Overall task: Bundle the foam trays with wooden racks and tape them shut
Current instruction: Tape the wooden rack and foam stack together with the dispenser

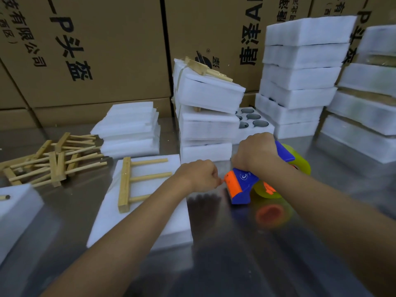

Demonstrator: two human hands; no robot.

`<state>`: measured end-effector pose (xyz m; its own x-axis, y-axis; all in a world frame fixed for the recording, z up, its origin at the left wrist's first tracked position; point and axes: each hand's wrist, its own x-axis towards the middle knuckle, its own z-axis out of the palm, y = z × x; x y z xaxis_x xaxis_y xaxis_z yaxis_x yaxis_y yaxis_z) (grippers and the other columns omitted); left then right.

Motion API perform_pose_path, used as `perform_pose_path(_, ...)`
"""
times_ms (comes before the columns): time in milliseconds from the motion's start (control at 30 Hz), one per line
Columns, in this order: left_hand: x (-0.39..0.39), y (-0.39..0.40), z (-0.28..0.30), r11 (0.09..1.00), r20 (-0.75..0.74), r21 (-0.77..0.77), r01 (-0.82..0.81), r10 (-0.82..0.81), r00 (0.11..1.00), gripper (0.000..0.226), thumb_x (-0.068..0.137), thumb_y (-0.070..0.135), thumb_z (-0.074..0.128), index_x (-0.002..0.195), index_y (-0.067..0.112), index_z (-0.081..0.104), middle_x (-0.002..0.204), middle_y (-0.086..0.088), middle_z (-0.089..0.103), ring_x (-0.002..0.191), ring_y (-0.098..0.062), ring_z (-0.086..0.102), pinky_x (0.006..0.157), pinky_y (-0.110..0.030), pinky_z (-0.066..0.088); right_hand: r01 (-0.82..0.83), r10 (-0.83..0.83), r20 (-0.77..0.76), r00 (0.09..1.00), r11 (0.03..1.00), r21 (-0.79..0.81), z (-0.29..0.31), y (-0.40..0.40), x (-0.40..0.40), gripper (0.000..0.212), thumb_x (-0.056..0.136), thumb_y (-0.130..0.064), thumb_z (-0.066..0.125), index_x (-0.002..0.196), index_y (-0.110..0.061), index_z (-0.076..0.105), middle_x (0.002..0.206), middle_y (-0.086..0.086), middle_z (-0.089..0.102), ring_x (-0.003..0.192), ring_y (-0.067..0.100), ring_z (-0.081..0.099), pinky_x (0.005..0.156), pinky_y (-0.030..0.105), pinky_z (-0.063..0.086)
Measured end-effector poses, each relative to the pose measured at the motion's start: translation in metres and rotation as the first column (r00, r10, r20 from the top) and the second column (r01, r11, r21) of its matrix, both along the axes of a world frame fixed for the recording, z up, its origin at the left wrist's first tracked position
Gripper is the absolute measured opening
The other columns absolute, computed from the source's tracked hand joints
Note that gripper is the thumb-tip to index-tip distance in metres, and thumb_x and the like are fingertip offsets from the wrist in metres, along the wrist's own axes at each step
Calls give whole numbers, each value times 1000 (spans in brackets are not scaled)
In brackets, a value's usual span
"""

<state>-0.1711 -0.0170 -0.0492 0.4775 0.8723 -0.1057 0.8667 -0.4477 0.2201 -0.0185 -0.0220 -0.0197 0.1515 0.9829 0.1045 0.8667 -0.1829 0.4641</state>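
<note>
- White foam tray (pixel 147 213), flat and rectangular, lies on the steel table (pixel 321 243) at about 8 o'clock from the hands, with a pale wooden rack (pixel 128 183) of one bar and three dowels resting on top of it.
- The right hand (pixel 255 151) is curled round the handle of a blue and orange tape dispenser (pixel 241 184) carrying a yellowish roll of clear tape (pixel 300 159); the dispenser's front touches the table just to the right of the tray.
- The left hand (pixel 199 174) is closed into a pinch at the dispenser's orange mouth, apparently on the loose tape end, though the tape itself is too thin to make out.
- Step in hand, as I judge it: freeing the tape end before strapping this tray and rack together; no tape yet shows across them.
- The next move calls for drawing the tape out, carrying the end over to the tray at 8 o'clock, and keeping the rack from sliding as the strap goes round.
- At 10 o'clock lies a loose heap of wooden racks (pixel 53 159); at 11 o'clock, a pile of thin foam sheets (pixel 130 127).
- At 12 o'clock stands a leaning stack of bundled trays (pixel 205 116), and at 1 to 2 o'clock taller foam stacks (pixel 300 78) against brown printed cartons (pixel 96 50).
</note>
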Motion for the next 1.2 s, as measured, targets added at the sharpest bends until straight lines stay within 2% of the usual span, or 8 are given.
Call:
perform_pose_path(233,0,3,-3,1000,20,-18,26,-25,999,25,93,41,56,81,22,66,95,2,69,91,-19,63,71,-31,46,26,-23,82,996,999,-28,-8,4,-14,26,93,-35,40,95,-16,57,88,6,59,86,23,62,86,36,49)
perform_pose_path(433,-2,1,-2,998,105,-18,68,-65,992,25,94,37,57,87,16,69,89,2,68,89,-21,63,78,-35,51,84,-81,123,989,996,-27,-12,8,-20,26,93,-33,40,79,-14,51,84,6,59,81,20,61,85,34,49)
perform_pose_path(567,-3,0,0,998,139,-19,66,-63,988,20,92,32,58,82,19,69,81,8,64,88,-20,62,78,-35,50,119,-113,131,985,992,-36,-11,9,-22,29,93,-33,41,75,-11,46,76,9,53,65,23,51,77,32,47)
perform_pose_path(800,-3,-4,3,995,223,-53,90,-76,972,16,87,22,60,80,13,70,84,-2,69,87,-22,65,80,-39,53,129,-124,126,984,991,-32,-11,7,-23,27,92,-33,42,76,-11,48,75,9,52,61,24,48,68,33,41)
perform_pose_path(867,-5,-4,6,993,416,-85,85,-42,909,18,86,18,60,73,7,68,79,-5,69,80,-18,65,77,-35,53,126,-121,121,985,991,-32,-11,8,-23,24,92,-33,41,85,-14,53,76,9,52,65,24,51,71,33,43)
perform_pose_path(933,-9,-2,7,992,575,-110,65,10,818,24,87,19,61,67,8,65,63,6,64,63,-4,58,63,-24,47,122,-117,108,987,992,-38,-10,8,-23,24,93,-33,40,95,-16,56,78,9,51,70,25,52,74,34,43)
perform_pose_path(1067,-10,-2,10,985,695,-173,24,105,712,34,94,37,57,67,19,65,47,18,54,43,3,48,46,-13,38,88,-89,57,994,996,24,-10,-4,-21,29,96,-34,37,108,-17,58,98,7,61,89,26,58,78,39,40)
perform_pose_path(1200,-13,1,18,956,804,-292,-19,257,536,36,93,40,56,64,20,65,44,10,46,38,-4,40,39,-19,32,9,5,-64,998,977,211,-5,-38,-19,29,97,-32,37,86,-19,60,86,4,61,78,23,55,79,34,41)
